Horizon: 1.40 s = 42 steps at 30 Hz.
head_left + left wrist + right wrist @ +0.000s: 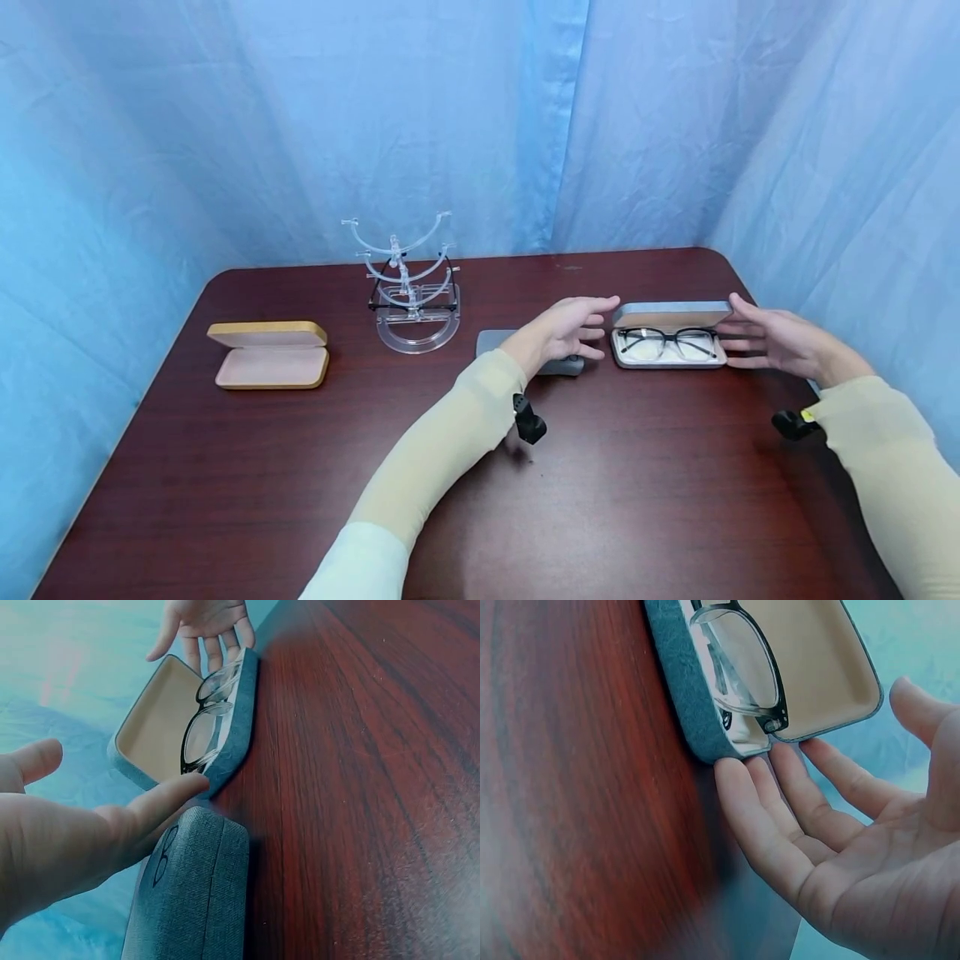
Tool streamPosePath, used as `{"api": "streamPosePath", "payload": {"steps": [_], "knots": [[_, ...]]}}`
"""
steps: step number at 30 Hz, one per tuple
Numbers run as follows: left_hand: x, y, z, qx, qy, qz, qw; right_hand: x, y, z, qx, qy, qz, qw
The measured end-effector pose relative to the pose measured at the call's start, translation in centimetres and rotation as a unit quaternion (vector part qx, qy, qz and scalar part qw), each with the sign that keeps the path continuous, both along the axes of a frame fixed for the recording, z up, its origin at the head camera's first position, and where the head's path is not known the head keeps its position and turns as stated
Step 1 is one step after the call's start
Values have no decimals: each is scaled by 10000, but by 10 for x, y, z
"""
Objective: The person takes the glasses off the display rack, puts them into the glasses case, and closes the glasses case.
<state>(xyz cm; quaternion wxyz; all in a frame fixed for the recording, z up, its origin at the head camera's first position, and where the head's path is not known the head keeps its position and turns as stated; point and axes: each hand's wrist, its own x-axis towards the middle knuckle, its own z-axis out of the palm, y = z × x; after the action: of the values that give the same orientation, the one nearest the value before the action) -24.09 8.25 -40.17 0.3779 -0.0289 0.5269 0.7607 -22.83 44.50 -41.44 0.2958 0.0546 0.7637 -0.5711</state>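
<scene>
glasses-shaped mark (165, 856), on closed gray case (196, 900)

The left hand (564, 332) partly hides the closed grey case (492, 340).

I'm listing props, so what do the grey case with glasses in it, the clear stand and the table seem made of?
Grey case: perhaps leatherette or fabric, matte, with a mottled surface. Clear stand: probably acrylic, glossy and transparent. Table: wood or laminate, its reddish-brown grain under a soft sheen.

Things sat on a brown table (637, 475).
There was a yellow case (272, 367), clear stand (406, 279), gray case (195, 885) and blue case (671, 310).
</scene>
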Motion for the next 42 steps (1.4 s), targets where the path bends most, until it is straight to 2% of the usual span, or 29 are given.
{"api": "streamPosePath", "payload": {"steps": [8,16,22,30,37,42], "knots": [[-6,11,1,-301,155,-216,9992,-6,-7,1,108,-10,-24,9999],[-6,22,-4,-694,267,101,9972,-4,-13,-2,-172,-217,-191,9994],[-3,31,-10,-1100,319,232,9931,-2,-14,-4,-122,-231,-185,9995],[-4,30,-14,-1002,285,295,9941,-6,-13,-4,-53,-421,-227,9988],[-8,27,-11,-866,344,143,9955,-9,-11,0,-23,-520,-265,9983],[-8,27,-10,-935,347,219,9948,-7,-9,2,-133,-554,-347,9978]]}}
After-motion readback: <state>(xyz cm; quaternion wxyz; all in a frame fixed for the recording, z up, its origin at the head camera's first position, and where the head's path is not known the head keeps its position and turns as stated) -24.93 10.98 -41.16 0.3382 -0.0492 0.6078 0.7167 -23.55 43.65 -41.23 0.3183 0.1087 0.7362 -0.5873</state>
